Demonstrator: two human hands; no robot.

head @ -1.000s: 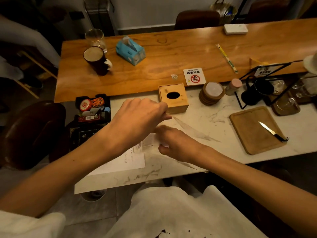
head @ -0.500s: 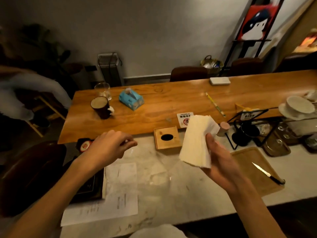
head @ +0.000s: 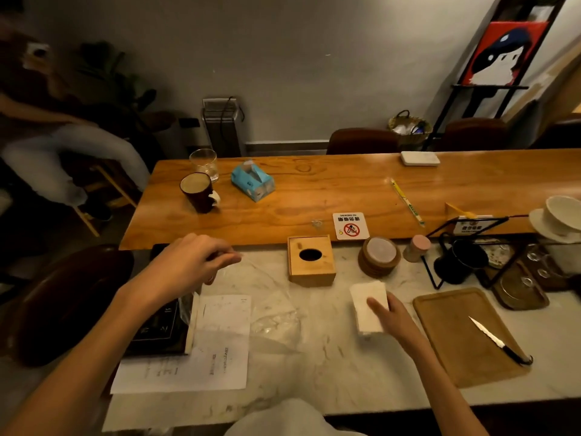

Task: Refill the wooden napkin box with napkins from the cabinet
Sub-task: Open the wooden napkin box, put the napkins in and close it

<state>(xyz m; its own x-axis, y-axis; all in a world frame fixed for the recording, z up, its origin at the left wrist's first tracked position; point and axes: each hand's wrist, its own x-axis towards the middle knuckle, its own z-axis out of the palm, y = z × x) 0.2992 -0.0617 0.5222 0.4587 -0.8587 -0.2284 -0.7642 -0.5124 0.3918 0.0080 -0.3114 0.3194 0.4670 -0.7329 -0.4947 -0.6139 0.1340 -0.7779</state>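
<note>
The wooden napkin box point(head: 311, 262), its lid with an oval slot, stands at the back of the marble counter point(head: 314, 366). A white napkin stack point(head: 366, 305) lies on the counter just right of and nearer than the box. My right hand point(head: 394, 317) grips the stack's right side, thumb on top. My left hand point(head: 191, 262) hovers left of the box, its curled fingers pinching the edge of a clear plastic wrapper point(head: 273, 313) that trails across the counter.
Printed paper sheets point(head: 204, 357) and a black box point(head: 157, 328) lie at the left. A wooden tray point(head: 452, 335) with a knife point(head: 500, 341) is at the right. Coasters point(head: 379, 258), a wire rack point(head: 465, 253), a mug point(head: 197, 191) and a blue tissue pack point(head: 251, 180) sit beyond.
My right hand pulled the napkin stack out, raised it, then lowered it onto the counter right of the box. My left hand drew away to the left with the wrapper.
</note>
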